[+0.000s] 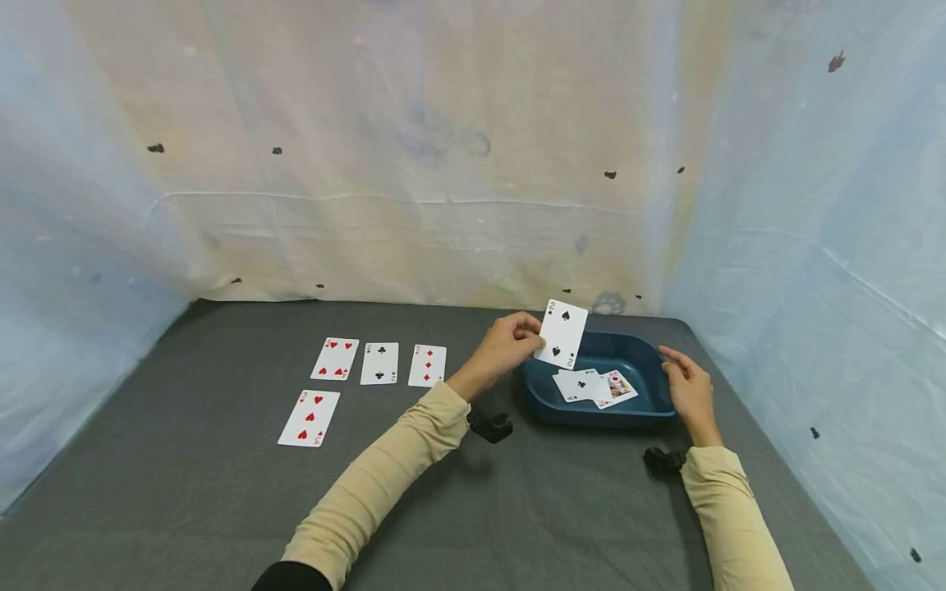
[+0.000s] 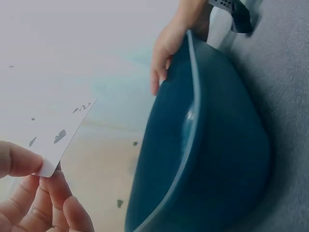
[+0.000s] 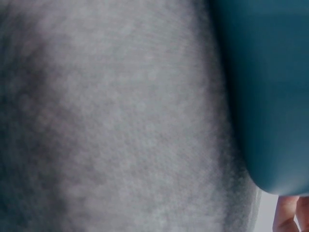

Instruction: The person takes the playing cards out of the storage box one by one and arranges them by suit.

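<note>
My left hand (image 1: 510, 345) pinches a two of spades (image 1: 562, 333) by its left edge and holds it upright above the left rim of a dark blue tray (image 1: 543, 394). In the left wrist view the same card (image 2: 60, 140) sits between thumb and fingers (image 2: 53, 193), with the tray's outer wall (image 2: 217, 159) to the right. Two face-up cards (image 1: 591, 386) lie inside the tray. My right hand (image 1: 687, 382) rests against the tray's right rim with its fingers lying relaxed along it. The right wrist view shows only the tray wall (image 3: 265, 87) and grey cloth (image 3: 116, 121).
Three cards (image 1: 379, 362) lie face up in a row on the grey table, and a three of hearts (image 1: 309, 418) lies below them to the left. Cloth walls close in the back and both sides. The tray stands near the table's back right corner.
</note>
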`<move>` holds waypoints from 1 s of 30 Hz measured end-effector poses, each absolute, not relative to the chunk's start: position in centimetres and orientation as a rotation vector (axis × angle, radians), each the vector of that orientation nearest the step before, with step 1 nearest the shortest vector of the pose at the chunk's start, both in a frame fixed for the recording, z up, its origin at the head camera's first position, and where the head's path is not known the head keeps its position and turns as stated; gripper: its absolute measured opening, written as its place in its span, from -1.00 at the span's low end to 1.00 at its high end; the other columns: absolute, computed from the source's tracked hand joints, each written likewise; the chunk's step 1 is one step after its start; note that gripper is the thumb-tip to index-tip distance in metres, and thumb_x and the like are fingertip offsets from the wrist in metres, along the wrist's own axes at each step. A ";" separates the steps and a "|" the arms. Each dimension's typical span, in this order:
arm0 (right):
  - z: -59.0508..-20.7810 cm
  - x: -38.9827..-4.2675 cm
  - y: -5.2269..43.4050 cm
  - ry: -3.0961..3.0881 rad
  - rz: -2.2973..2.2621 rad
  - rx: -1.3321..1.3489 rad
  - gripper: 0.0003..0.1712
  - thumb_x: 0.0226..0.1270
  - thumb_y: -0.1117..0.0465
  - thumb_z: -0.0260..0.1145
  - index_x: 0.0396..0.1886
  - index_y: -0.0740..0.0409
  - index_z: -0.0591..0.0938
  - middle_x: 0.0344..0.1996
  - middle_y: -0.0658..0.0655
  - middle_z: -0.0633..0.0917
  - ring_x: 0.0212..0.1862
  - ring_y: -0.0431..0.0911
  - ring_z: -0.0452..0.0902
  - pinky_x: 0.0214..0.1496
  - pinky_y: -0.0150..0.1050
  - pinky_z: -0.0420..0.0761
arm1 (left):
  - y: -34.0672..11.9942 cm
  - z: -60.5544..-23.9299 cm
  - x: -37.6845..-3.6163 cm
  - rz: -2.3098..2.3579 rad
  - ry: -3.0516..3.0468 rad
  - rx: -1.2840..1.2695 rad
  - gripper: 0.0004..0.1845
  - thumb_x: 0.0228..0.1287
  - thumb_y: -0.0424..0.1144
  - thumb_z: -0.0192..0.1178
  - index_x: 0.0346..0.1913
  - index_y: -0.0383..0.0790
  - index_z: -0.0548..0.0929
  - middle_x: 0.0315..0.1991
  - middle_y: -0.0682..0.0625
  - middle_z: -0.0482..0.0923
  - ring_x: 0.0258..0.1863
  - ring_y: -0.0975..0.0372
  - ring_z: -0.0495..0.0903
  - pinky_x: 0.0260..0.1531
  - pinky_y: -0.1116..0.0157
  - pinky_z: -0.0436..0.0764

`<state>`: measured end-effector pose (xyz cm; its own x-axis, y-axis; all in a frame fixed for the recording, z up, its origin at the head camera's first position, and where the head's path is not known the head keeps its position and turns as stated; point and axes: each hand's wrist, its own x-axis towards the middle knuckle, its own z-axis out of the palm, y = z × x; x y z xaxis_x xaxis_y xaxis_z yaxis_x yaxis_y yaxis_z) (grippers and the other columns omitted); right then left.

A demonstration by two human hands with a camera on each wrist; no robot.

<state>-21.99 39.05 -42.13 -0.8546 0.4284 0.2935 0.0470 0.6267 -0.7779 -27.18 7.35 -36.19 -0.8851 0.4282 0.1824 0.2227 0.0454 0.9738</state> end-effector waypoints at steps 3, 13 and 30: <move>-42.1 -22.0 39.1 -2.396 1.130 -0.369 -0.60 0.49 0.18 0.05 0.23 0.13 0.56 -0.29 0.21 0.62 -0.64 -0.23 0.20 -0.57 -0.29 0.24 | 6.4 -36.1 -27.4 2.015 2.103 0.655 -0.87 0.23 -0.47 0.16 -0.16 -0.39 0.55 -0.44 -0.03 0.59 -0.48 0.15 0.51 -0.41 0.27 0.54; -42.2 -21.8 39.1 -2.410 1.123 -0.360 -0.59 0.51 0.18 0.01 0.25 0.14 0.55 -0.34 0.23 0.60 -0.68 -0.23 0.17 -0.61 -0.31 0.23 | 3.4 -36.7 -27.7 2.095 2.071 0.577 -0.88 0.26 -0.48 0.18 -0.16 -0.39 0.54 -0.44 -0.05 0.60 -0.45 0.15 0.54 -0.32 0.18 0.58; -42.0 -22.0 38.9 -2.410 1.113 -0.400 -0.58 0.51 0.16 0.02 0.26 0.11 0.55 -0.24 0.25 0.61 -0.61 -0.22 0.23 -0.52 -0.29 0.24 | -0.8 -39.1 -28.1 2.019 2.189 0.428 -0.79 0.34 -0.38 0.19 -0.04 -0.41 0.51 -0.43 -0.14 0.62 -0.38 0.01 0.60 -0.19 0.04 0.57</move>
